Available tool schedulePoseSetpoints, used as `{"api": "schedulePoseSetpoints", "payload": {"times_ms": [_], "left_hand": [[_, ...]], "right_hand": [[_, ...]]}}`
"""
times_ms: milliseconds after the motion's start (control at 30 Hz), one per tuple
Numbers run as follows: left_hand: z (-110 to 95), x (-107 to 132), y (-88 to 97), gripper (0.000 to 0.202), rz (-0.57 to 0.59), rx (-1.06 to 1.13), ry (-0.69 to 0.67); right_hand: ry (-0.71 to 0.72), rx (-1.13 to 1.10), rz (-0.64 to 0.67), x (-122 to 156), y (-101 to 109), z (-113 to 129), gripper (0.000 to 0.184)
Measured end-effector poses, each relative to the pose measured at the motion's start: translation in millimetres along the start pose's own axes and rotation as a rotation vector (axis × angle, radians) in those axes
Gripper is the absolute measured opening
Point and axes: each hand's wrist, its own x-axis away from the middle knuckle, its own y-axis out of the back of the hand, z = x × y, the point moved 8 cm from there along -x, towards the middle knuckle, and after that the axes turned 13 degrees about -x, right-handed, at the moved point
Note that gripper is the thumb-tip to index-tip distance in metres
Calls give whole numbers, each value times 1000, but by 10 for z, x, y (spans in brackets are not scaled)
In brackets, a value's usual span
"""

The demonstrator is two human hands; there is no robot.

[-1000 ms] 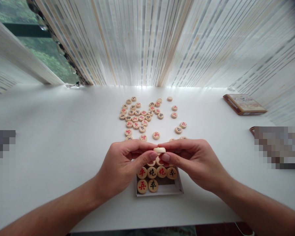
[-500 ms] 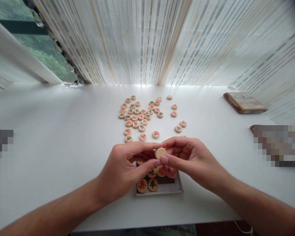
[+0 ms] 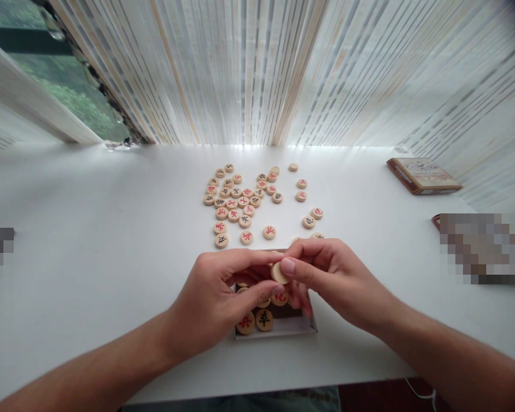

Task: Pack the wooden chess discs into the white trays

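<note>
Left hand [image 3: 218,289], right hand [image 3: 339,277], grips nearly closed, pinching plain-faced xiangqi piece [image 3: 278,273] together! Below, shallow open box [image 3: 289,325]: red-marked piece [image 3: 245,322], black-marked piece [image 3: 264,320] along front.

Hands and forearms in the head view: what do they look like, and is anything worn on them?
The left hand and right hand show no gloves or rings. Both forearms are uncovered as far as the picture shows, without visible sleeves, watch or bracelet.
</note>
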Motion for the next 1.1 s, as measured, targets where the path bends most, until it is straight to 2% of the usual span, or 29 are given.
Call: {"api": "schedulePoseSetpoints", "payload": {"times_ms": [200,367,567,733,967,1100], "left_hand": [[32,-6,11,44,-34,96,26],[-8,-6,-3,50,-27,108,4],[-72,18,18,47,-55,-120,-71],[-128,55,24,45,-68,-250,-140],[-98,29,37,39,-57,-168,-67],[-64,20,89,29,-128,-170,-44]], "right_hand": [[-14,-102,22,1,19,-24,20],[-43,-94,-1,8,7,-30,26],[-50,-9,-65,17,43,-48,36],[-3,35,-52,20,30,-20,33],[36,46,-62,47,-10,24,26],[118,125,-56,71,-15,86,21]]}}
